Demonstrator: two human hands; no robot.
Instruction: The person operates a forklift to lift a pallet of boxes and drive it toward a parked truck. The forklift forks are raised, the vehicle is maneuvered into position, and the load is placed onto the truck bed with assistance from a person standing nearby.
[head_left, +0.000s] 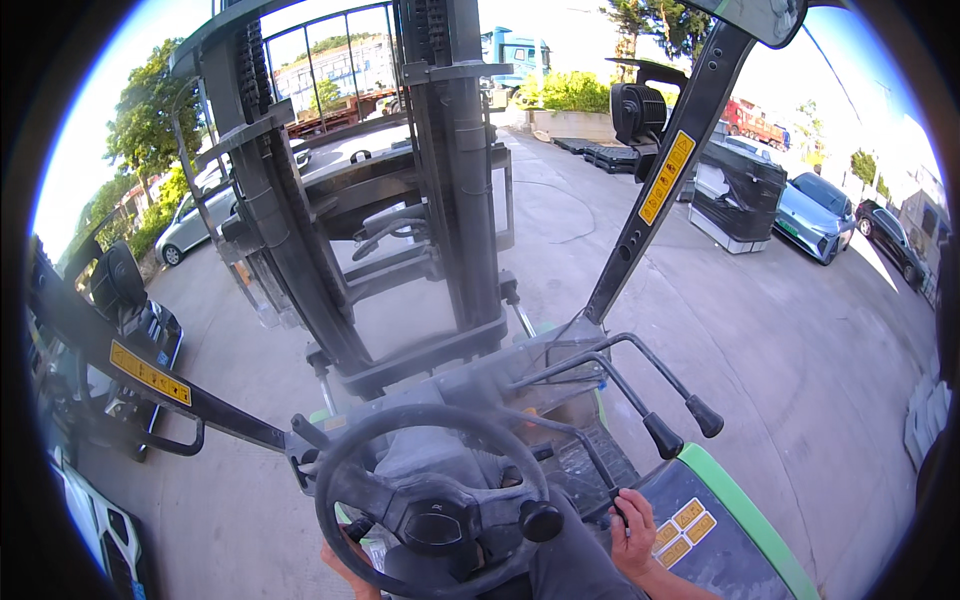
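I sit at the controls of a forklift, with the black steering wheel (436,418) in front of me. My left hand (348,574) is at the wheel's lower left, partly hidden behind the rim, its fingers closed about a small black-knobbed lever (357,528). My right hand (632,540) is closed on the knob of a bent control lever (580,437) to the wheel's right. Two more bent levers with black knobs (662,436) rise just beyond it. A round spinner knob (541,520) sits on the wheel's right side.
The dark lift mast (455,190) stands ahead, between two cab posts with yellow warning labels (667,178). Black-wrapped goods (740,190) stand on the pavement to the right, beside a blue car (815,215). A silver car (195,225) and a mirror (118,280) are at left.
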